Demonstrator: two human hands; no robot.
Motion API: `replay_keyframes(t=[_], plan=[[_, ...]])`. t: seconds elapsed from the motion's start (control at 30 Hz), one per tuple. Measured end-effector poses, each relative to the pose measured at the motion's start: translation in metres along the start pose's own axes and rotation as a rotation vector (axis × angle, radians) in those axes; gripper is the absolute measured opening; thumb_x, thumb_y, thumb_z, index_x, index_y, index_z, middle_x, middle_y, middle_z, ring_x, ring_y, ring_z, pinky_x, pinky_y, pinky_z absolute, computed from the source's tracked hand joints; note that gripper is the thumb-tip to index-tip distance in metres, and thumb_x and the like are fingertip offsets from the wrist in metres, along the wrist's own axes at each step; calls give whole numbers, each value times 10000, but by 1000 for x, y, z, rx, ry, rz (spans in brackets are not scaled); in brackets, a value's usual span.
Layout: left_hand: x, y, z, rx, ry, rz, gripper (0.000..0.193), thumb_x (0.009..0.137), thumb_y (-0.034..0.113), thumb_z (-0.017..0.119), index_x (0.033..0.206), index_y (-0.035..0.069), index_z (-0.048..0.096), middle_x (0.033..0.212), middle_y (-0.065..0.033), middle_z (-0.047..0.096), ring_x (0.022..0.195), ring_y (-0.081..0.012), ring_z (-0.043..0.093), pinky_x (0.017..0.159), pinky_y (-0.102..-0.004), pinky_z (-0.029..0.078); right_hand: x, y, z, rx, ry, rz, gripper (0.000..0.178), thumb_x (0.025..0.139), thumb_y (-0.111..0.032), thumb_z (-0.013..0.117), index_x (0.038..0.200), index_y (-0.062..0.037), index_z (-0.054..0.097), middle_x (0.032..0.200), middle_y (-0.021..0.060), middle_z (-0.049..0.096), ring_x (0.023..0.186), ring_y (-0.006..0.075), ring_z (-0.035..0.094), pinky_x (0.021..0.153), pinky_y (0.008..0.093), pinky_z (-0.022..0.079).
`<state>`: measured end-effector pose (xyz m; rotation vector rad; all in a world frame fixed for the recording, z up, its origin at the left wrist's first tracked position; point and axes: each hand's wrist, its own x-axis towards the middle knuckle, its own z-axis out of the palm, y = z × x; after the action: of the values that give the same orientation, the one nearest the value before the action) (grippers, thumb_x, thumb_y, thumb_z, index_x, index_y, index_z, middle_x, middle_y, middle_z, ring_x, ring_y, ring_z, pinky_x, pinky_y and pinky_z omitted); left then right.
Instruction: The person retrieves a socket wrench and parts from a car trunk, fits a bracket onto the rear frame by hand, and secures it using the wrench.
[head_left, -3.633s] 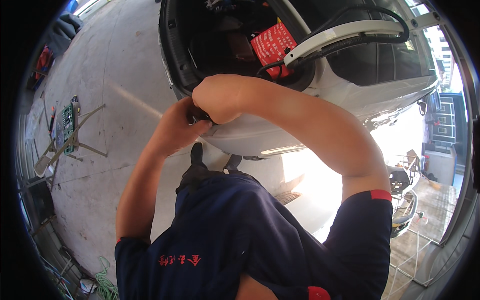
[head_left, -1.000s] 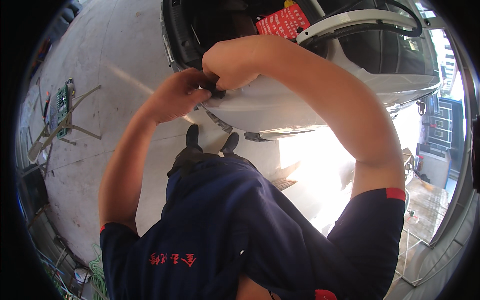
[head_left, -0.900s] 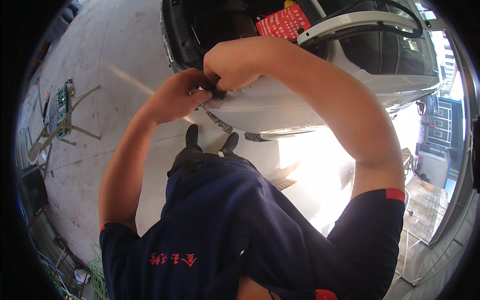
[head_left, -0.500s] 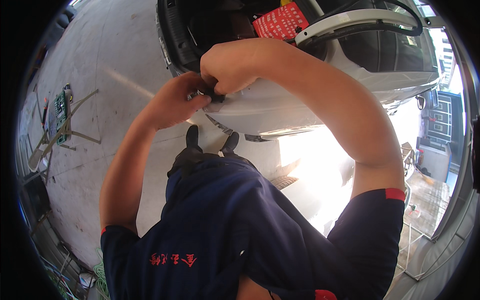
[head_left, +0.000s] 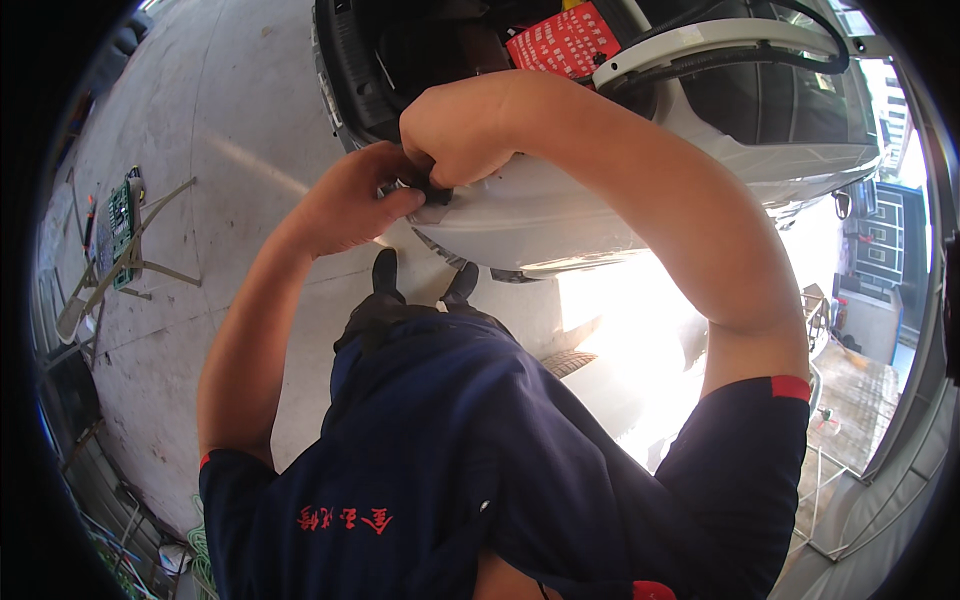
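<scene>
- Higher in view than in the first frame: left hand (head_left: 352, 208), right hand (head_left: 458, 130).
- Left fingers: thumb apart, others bent; grip unclear.
- Small black part (head_left: 437, 194): partly hidden, between the hands, at the white car's (head_left: 545, 215) rear corner.
- Right fingers: hidden; cannot tell their grip.
- Open trunk (head_left: 445, 50): red printed sheet (head_left: 565, 42) inside.
- Far right: blue panelled structure (head_left: 885, 245).
</scene>
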<state>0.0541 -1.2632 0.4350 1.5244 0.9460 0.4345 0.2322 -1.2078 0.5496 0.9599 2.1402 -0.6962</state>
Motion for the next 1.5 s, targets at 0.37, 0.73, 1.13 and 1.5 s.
replay_keyframes(t=[0.37,0.73,1.13,1.5], plan=[[-1,-1,1,-10,-2,12,377,938,103,682,1287,-38,697,1254,-132,700,1173,-235,701,1041,-368,534,2,-1,2,-19,-1,5,211,959,-169,653,1054,-45,795,773,104,746,696,230,742,643,396,570],[0,-4,0,14,4,9,385,933,111,681,1286,-40,703,1241,-129,701,1155,-229,701,1006,-358,541,-1,-3,0,-41,-5,17,204,943,-133,633,1042,-76,803,786,91,752,683,230,735,664,393,571],[-2,-1,0,-13,-2,-35,401,946,121,690,1313,-39,665,1216,-127,738,1132,-222,702,964,-352,557,1,-2,0,-12,-37,16,197,925,-125,619,1014,-55,780,748,82,737,677,223,737,655,388,574],[0,2,2,15,8,-7,402,931,130,687,1298,-35,677,1220,-135,744,1144,-228,704,969,-356,559,4,0,2,-38,-43,16,203,980,-184,629,1020,-50,775,780,90,748,692,218,745,660,379,585]])
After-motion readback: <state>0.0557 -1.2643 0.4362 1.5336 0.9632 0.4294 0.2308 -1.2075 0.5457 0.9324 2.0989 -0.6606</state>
